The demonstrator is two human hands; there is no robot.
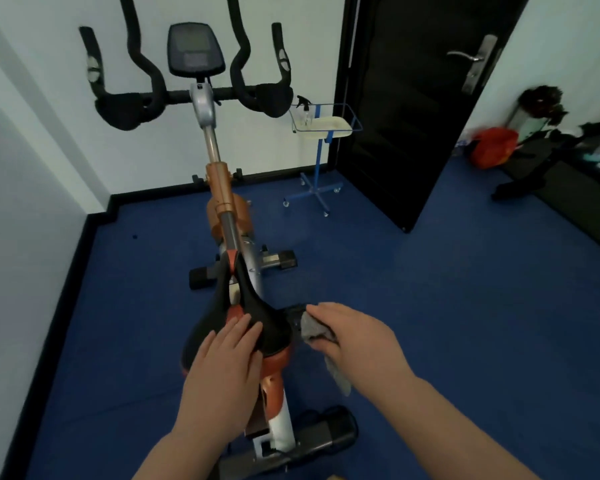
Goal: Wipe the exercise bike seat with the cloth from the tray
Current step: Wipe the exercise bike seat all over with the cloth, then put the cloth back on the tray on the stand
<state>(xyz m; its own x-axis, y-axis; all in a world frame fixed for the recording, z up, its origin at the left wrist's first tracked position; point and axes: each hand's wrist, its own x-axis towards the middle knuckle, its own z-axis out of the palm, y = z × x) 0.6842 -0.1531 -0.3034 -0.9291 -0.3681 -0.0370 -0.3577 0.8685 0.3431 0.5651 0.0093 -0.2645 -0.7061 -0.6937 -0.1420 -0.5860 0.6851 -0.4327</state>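
1. Plainly, the cloth (317, 329) was a soft grey rag, bunched in the right hand (355, 336) just beside the right edge of the seat (253, 317); one loose end hung below the palm
2. Being limp and light, it would likely fold or slip under pressure, so a wad held flat under the fingers looked a better hold than a pinched corner
3. The seat was black with orange trim, firm and smooth-looking, narrow at the nose and broad at the rear, fixed on the bike post
4. The left hand (227, 362) lay open and flat on the rear of the seat, fingers spread forward, seemingly steadying it
5. The right hand was closed around the cloth, knuckles up, wrist coming in from the lower right
6. The tray (329, 128) stood well apart on a blue stand near the door, with a spray bottle (305, 110) in it
7. Wiping seemed about to begin or barely under way, since the cloth sat at the seat's side, not on top
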